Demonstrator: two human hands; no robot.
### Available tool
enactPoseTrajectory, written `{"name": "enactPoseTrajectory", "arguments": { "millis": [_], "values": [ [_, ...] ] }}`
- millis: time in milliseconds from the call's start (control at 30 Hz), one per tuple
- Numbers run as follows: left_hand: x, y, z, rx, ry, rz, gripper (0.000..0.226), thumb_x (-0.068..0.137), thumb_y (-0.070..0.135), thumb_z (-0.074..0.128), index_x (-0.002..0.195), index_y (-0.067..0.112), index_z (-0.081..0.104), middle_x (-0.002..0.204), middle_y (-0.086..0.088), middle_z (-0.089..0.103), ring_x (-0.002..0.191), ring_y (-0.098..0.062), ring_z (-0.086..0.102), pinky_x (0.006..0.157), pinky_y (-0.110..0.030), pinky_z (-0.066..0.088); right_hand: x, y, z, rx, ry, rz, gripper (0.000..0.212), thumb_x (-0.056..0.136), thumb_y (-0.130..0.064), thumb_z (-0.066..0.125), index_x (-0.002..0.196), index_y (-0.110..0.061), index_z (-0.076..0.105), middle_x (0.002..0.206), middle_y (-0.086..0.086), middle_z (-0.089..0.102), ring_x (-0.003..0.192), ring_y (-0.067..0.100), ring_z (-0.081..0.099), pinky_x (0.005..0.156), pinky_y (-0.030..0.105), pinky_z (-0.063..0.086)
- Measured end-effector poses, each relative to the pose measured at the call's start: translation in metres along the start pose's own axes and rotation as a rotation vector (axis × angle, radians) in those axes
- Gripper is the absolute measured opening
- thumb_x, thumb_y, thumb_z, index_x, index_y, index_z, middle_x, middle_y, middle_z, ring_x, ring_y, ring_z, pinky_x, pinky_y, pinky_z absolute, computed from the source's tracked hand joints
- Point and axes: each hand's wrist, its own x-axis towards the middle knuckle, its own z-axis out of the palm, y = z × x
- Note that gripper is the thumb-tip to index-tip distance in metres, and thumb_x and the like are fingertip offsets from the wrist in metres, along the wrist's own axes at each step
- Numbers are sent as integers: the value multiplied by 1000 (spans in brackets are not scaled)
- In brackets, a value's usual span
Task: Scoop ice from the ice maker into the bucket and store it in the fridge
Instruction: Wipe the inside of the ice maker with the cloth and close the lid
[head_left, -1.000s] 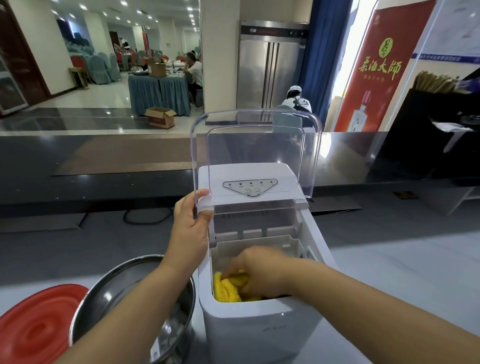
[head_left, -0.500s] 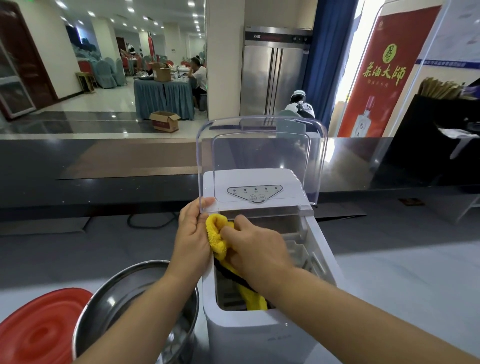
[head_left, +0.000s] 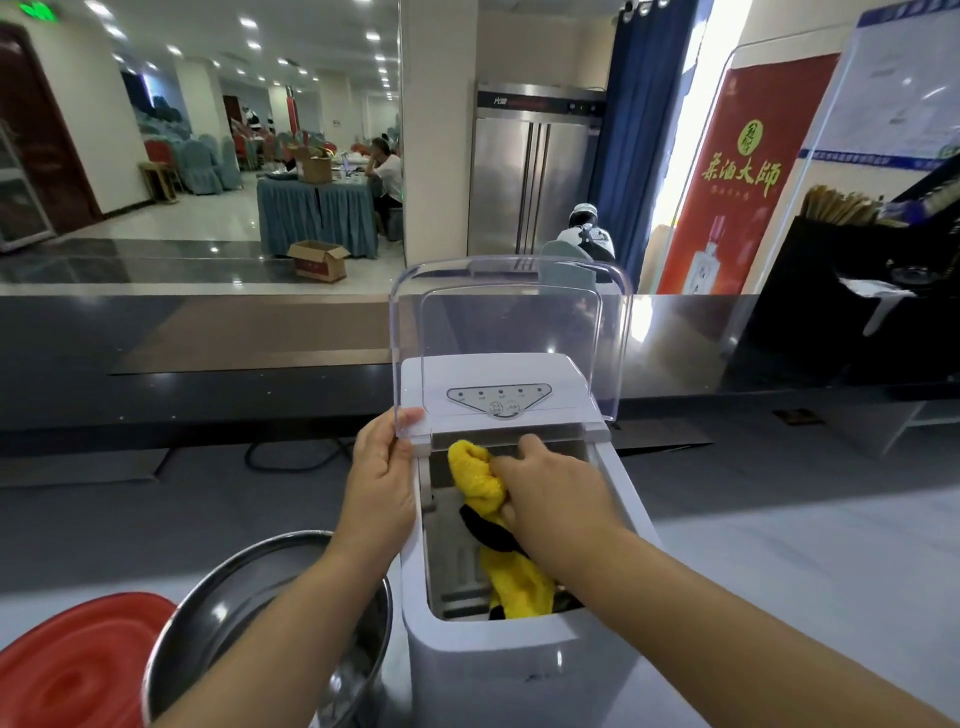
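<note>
Ice maker (head_left: 519, 670) stands on the worktop (head_left: 779, 571), with the steel bucket (head_left: 208, 587) just beside it, near left. Left hand (head_left: 382, 478) grips the lower left corner of the raised clear lid (head_left: 509, 332), while the right hand (head_left: 550, 493) has its fingers curled round a yellow cloth (head_left: 475, 473) inside the open bin (no ice or scoop visible). Step judged preparatory, scooping not yet begun; the next move probably calls for lifting the cloth clear with the lid held up.

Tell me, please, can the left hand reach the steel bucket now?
Probably yes: the steel bucket sits open just below that forearm, nothing between, but the left hand must first release the clear lid.
</note>
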Motion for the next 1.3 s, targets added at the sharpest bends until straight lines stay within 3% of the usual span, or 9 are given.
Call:
{"name": "enactPoseTrajectory", "arguments": {
  "millis": [200, 333, 467, 600, 700, 800, 933, 1133, 1300],
  "values": [
    [-2, -2, 1, -59, 14, -19, 30, 102, 11, 33, 125, 13, 52, 129, -6, 51, 121, -15, 48, 108, -30, 36, -8, 22, -3, 54, 205, 163, 24, 86, -32, 51, 107, -36, 60, 98, -8, 56, 77, 20, 57, 54, 25, 34],
    [-4, -2, 2, -137, 52, -44, 28, 102, 14, 32, 120, 22, 52, 121, 5, 57, 115, -4, 51, 92, -7, 36, -9, 12, 1, 110, 357, 155, 19, 81, -30, 64, 99, -33, 67, 84, -8, 60, 64, 21, 58, 49, 23, 29],
    [-4, -3, 2, -140, 65, -43, 30, 102, 16, 33, 121, 19, 56, 124, -1, 57, 118, -11, 52, 105, -30, 39, -1, -14, 3, 217, 360, 64, 17, 83, -33, 64, 99, -37, 68, 76, -11, 48, 54, 13, 47, 45, 15, 23],
    [-3, -4, 2, -214, 37, -100, 29, 102, 20, 34, 120, 22, 57, 122, -4, 58, 116, -20, 55, 103, -46, 43, 7, -40, 2, 239, 356, -21, 3, 76, -26, 67, 77, -28, 68, 73, -6, 50, 48, 14, 49, 44, 18, 28],
    [-3, -4, 2, -218, 40, -106, 29, 102, 23, 34, 119, 25, 58, 122, -2, 59, 116, -18, 55, 103, -46, 44, 8, -38, 3, 237, 343, -47, 1, 79, -26, 68, 79, -27, 68, 77, -4, 54, 49, 13, 51, 44, 18, 35],
    [-3, -3, 3, -162, 64, -66, 30, 102, 20, 34, 120, 18, 58, 120, 0, 60, 118, -16, 53, 106, -45, 39, 9, -25, 2, 211, 322, -34, 17, 88, -27, 57, 100, -31, 69, 92, -3, 56, 63, 16, 59, 54, 22, 46],
    [-4, 0, 3, -133, 73, -31, 29, 101, 15, 34, 117, 12, 59, 117, 0, 60, 117, -15, 52, 108, -40, 37, 5, 0, 0, 247, 286, 68, 34, 92, -31, 45, 118, -44, 61, 86, -10, 37, 74, 16, 53, 59, 20, 38],
    [-5, 2, 3, -125, 69, -31, 27, 101, 13, 34, 109, 21, 59, 122, -2, 58, 121, -14, 49, 105, -26, 35, -17, 28, -5, 418, 422, 202, 21, 86, -24, 64, 99, -37, 73, 73, -6, 49, 63, 11, 52, 55, 26, 47],
    [-7, 5, 3, -137, 57, -48, 29, 101, 17, 35, 104, 32, 59, 127, -3, 55, 123, -13, 48, 108, -29, 34, -17, 35, -17, 559, 643, 237, 19, 81, -27, 72, 94, -40, 74, 64, -5, 42, 56, 10, 48, 47, 13, 33]
  ]
}}
